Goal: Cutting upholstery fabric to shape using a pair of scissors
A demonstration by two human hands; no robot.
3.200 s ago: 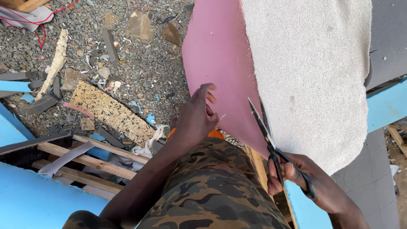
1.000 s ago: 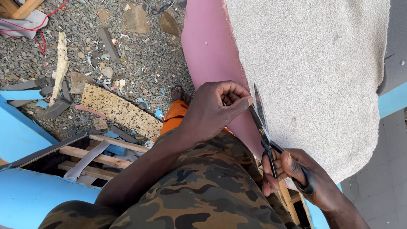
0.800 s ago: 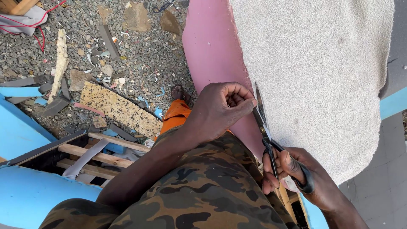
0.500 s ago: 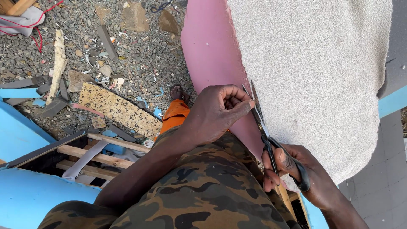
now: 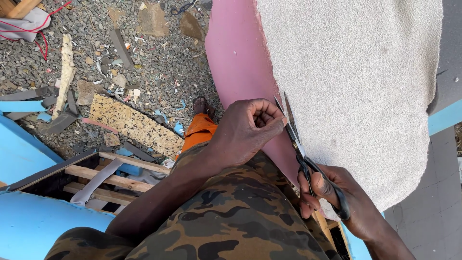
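Pink foam [image 5: 240, 62] was overlaid by a beige fleece sheet [image 5: 356, 91], their shared edge running from 12 toward 5 o'clock. The left hand [image 5: 245, 127] was closed, its fingers [image 5: 272, 113] pinching that edge. Black-handled scissors [image 5: 301, 154] were gripped in the right hand [image 5: 337, 202] at 5 o'clock, blades slightly parted, pointed toward 11 along the edge, tips just beside the left hand.

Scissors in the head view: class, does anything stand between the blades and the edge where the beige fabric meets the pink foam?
Nothing visible does. The scissors, held by the right hand, lie at the beige fabric edge over the pink foam. The left hand grips beside the blades, not across them.
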